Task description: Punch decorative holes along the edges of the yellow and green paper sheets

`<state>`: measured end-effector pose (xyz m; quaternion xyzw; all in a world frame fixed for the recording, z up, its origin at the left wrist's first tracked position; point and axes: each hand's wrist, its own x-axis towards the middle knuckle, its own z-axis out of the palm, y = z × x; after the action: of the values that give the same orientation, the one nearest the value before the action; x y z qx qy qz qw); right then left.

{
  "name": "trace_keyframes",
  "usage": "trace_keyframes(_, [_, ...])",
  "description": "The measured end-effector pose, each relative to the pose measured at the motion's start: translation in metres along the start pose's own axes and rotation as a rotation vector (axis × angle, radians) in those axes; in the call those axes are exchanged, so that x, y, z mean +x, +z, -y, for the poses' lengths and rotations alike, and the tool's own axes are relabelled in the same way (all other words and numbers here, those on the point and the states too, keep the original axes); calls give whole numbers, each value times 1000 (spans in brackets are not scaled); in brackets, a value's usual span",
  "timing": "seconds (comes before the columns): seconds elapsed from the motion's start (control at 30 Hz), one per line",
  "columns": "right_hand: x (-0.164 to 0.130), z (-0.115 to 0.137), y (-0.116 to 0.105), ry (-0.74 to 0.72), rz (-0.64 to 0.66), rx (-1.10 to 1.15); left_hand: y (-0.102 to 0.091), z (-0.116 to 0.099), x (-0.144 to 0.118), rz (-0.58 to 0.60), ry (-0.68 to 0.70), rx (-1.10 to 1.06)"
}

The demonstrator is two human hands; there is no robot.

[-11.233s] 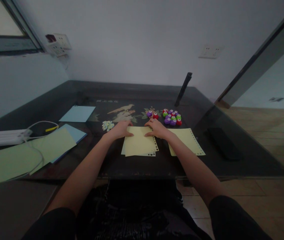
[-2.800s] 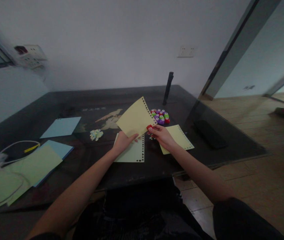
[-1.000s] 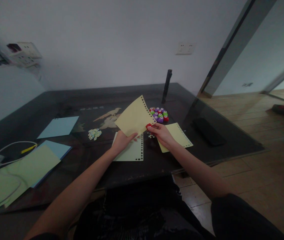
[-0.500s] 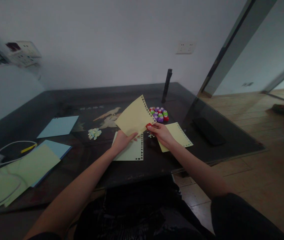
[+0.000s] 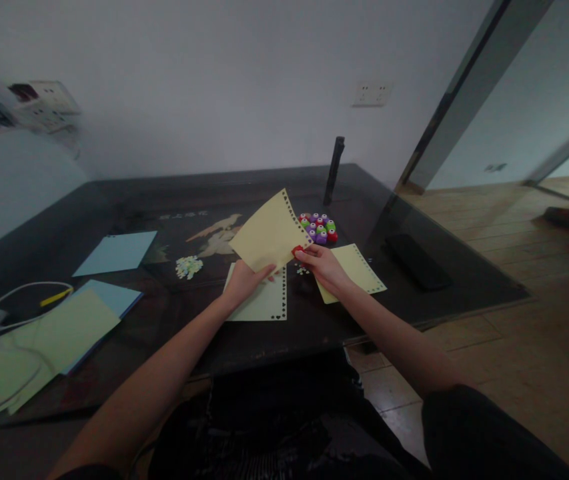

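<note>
Paper (image 5: 270, 232), pale yellow, tilted, one edge dark-patterned, left grip (image 5: 244, 283) holding it, right grip (image 5: 327, 269) pinching red punch (image 5: 297, 251)

dim, cool, greyish light fills the view; its source cannot be made out. the plain pale wall (image 5: 214, 80) looks flat and dull. the dark, glossy rectangular counter (image 5: 374, 207) carries faint, milky reflections, and the small pale printed characters (image 5: 183, 215) on it are too soft to read. the thin, pale-yellow paper sheet with dark edge cutouts (image 5: 268, 233) stands out clearly. a weak gleam lies on the tan tiled floor (image 5: 398, 417). the black cloth sleeve (image 5: 469, 427) sinks into shadow. wide-angle distortion tilts upright lines near both edges.
</note>
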<state>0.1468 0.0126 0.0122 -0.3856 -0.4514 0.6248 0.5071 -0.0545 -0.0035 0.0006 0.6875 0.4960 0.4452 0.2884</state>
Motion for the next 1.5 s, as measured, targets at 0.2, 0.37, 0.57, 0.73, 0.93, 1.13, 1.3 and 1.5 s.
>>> trace_keyframes(0.2, [1, -2, 0, -35, 12, 12, 0, 1, 0, 14, -15, -2])
trace_keyframes(0.37, [2, -2, 0, -37, 18, 16, 0, -1, 0, 4, -17, 4])
trace_keyframes(0.57, [2, -3, 0, -55, 21, 0, -1, 1, 0, 18, 14, 28])
trace_keyframes(0.73, [2, -3, 0, -85, 27, 6, -1, -3, -1, 22, -2, 21])
trace_keyframes(0.93, [3, -3, -1, -101, 29, 2, -1, -5, -1, 25, -3, 4])
trace_keyframes(1.13, [5, -5, -3, -102, 29, 20, 1, -3, -1, 15, 28, -5])
trace_keyframes(1.3, [6, -4, -3, -109, 35, 36, 3, -3, -1, -1, 40, -2])
trace_keyframes(1.5, [7, -3, -4, -90, 31, 53, 4, -5, -2, -15, 18, -40])
